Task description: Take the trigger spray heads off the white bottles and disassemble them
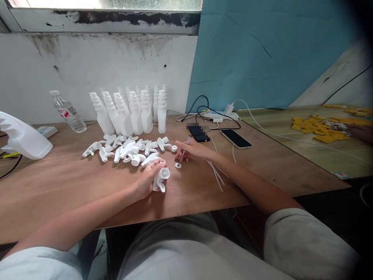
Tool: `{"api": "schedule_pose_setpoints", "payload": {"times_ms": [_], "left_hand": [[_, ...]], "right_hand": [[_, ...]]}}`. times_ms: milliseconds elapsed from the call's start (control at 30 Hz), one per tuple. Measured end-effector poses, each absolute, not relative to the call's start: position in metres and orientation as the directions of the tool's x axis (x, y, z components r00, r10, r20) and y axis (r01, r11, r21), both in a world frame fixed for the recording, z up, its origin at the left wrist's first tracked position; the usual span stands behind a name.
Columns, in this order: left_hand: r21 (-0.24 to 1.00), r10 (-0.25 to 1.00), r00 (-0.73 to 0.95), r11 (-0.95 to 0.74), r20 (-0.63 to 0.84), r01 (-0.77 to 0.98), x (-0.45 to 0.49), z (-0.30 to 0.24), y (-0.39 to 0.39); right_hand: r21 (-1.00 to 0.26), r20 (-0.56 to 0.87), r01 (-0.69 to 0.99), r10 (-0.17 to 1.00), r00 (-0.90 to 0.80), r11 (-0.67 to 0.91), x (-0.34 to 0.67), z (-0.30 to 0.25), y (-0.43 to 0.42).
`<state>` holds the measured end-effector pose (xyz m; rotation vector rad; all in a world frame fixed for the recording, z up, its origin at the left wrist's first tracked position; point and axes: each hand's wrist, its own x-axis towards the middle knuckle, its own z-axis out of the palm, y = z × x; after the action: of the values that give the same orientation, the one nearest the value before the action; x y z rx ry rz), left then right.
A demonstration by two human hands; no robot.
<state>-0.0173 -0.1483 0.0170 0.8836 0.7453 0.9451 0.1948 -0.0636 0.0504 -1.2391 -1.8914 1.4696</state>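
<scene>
My left hand [149,177] rests on the wooden table [58,186], fingers closed round a white trigger sprayer head [161,179] whose round collar faces right. My right hand [190,149] holds a thin pen-like tool [185,151] pinched between the fingers, its tip pointing down at a small white ring [178,165] on the table. A pile of white sprayer heads [125,149] lies just behind my left hand. A row of white plastic bottles [131,111] without caps stands behind the pile by the wall.
A clear water bottle [68,112] stands at the left, with a large white bottle [25,138] lying on its side nearer the edge. Two phones [236,138] and a power strip with cables [217,114] lie right of my hands. Thin white tubes [217,175] lie by my right forearm. Yellow parts [320,130] cover a second table.
</scene>
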Motion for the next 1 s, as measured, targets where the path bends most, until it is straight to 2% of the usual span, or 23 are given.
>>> {"api": "schedule_pose_setpoints", "payload": {"times_ms": [167,233,333,400,500,633,733,833,900,1000], "left_hand": [[0.883,0.9,0.404,0.315,-0.161,-0.349,-0.018,0.017,-0.148],[0.882,0.896,0.414,0.318,-0.16,-0.347,-0.018,0.018,-0.148],[0.883,0.896,0.413,0.317,-0.16,-0.345,-0.018,0.018,-0.148],[0.884,0.898,0.413,0.309,-0.151,-0.35,-0.018,0.018,-0.149],[0.89,0.888,0.451,0.275,-0.09,-0.364,-0.02,0.02,-0.153],[0.937,0.891,0.453,0.127,0.037,-0.327,-0.03,0.037,-0.147],[0.98,0.942,0.305,-0.086,0.137,-0.177,-0.051,0.061,-0.126],[0.957,0.957,0.079,-0.285,0.28,0.051,-0.087,0.087,-0.096],[0.934,0.947,-0.052,-0.304,0.318,0.186,-0.114,0.1,-0.08],[0.933,0.94,-0.201,-0.212,0.277,0.291,-0.15,0.107,-0.073]], "right_hand": [[-0.921,0.021,0.33,0.87,-0.493,0.209,0.2,0.059,-0.062],[-0.924,0.044,0.326,0.902,-0.43,0.201,0.205,0.064,-0.059],[-0.899,-0.104,0.436,0.944,-0.314,0.046,0.213,0.067,-0.053],[-0.821,-0.185,0.571,0.953,-0.24,-0.016,0.216,0.064,-0.049],[-0.651,-0.222,0.759,0.954,-0.202,0.009,0.216,0.053,-0.047],[-0.524,-0.238,0.851,0.954,-0.181,0.031,0.212,0.042,-0.051],[-0.444,-0.234,0.895,0.958,-0.163,0.044,0.21,0.041,-0.057],[-0.369,-0.23,0.925,0.955,-0.187,0.092,0.211,0.044,-0.063],[-0.324,-0.22,0.939,0.955,-0.198,0.12,0.21,0.047,-0.066],[-0.288,-0.219,0.948,0.954,-0.203,0.136,0.209,0.052,-0.069]]}}
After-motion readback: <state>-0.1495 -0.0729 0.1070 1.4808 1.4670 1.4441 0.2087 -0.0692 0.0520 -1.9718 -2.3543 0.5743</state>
